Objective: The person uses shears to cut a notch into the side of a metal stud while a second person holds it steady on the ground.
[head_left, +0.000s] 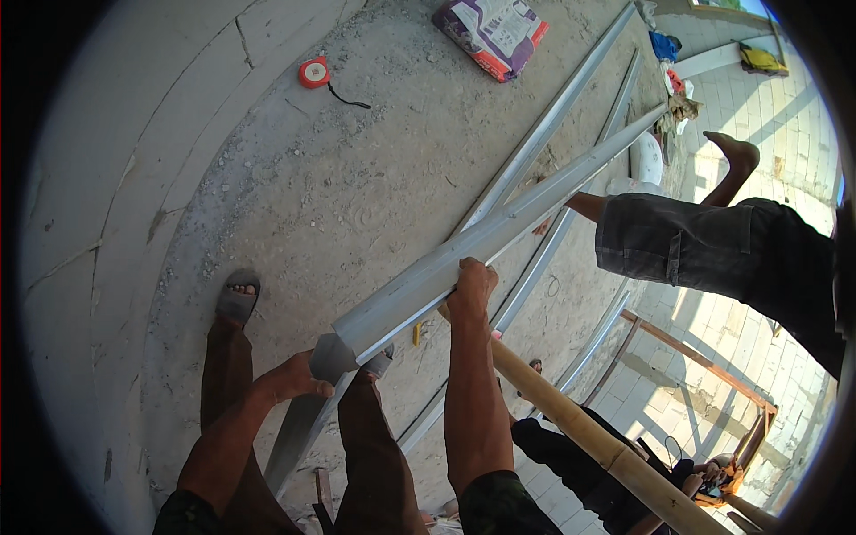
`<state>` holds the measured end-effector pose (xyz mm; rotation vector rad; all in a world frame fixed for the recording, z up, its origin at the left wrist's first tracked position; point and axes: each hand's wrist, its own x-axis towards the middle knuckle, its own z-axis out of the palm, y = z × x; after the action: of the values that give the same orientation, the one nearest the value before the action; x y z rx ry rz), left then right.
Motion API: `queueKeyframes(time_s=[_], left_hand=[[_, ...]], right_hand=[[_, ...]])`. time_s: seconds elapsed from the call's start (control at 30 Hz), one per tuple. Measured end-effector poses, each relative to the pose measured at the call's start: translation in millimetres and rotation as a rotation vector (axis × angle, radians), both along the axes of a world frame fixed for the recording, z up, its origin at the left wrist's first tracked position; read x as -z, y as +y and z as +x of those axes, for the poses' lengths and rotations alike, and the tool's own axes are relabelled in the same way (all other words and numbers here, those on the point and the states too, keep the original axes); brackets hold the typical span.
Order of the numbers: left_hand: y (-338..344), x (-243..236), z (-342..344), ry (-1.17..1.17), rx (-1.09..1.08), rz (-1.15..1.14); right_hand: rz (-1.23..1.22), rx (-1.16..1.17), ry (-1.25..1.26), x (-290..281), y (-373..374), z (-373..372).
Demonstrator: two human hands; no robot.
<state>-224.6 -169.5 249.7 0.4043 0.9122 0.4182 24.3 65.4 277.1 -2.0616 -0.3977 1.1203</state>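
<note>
My left hand (299, 376) grips the near end of a long grey metal channel (401, 290), where it meets another metal piece (299, 428) angled downward. My right hand (473, 281) is closed on the channel's lower edge farther along, with my arm stretching up from the bottom. The channel runs diagonally toward the upper right. A bamboo pole (571, 419) crosses behind my right forearm. A small yellow object (416, 333) lies on the dusty floor between my arms.
More metal channels (566, 80) lie along the floor (312, 196), near a red tape measure (314, 73) and a bag (490, 34). A barefoot person (713, 241) stands at right; another (562, 473) is lower right. A block wall (98, 178) curves at left.
</note>
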Motion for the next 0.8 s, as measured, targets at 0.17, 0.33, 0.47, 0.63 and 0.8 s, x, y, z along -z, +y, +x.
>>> queueKeyframes(time_s=[0.17, 0.33, 0.47, 0.63, 0.8], left_hand=[[1, -36, 1, -0.008, -0.015, 0.050], [-9, -86, -17, -0.034, -0.080, 0.027], [-13, -130, -40, -0.028, -0.098, 0.036], [-22, -148, -45, 0.036, -0.061, 0.081], [5, -127, -54, -0.042, -0.024, 0.078]], right_hand=[[0.028, 0.019, 0.051, -56, 5, -14], [0.066, 0.049, 0.094, -90, -2, -20], [0.118, 0.042, 0.049, -114, -15, -38], [0.119, 0.016, 0.132, -139, -16, -51], [0.014, -0.040, 0.098, -126, 4, -56]])
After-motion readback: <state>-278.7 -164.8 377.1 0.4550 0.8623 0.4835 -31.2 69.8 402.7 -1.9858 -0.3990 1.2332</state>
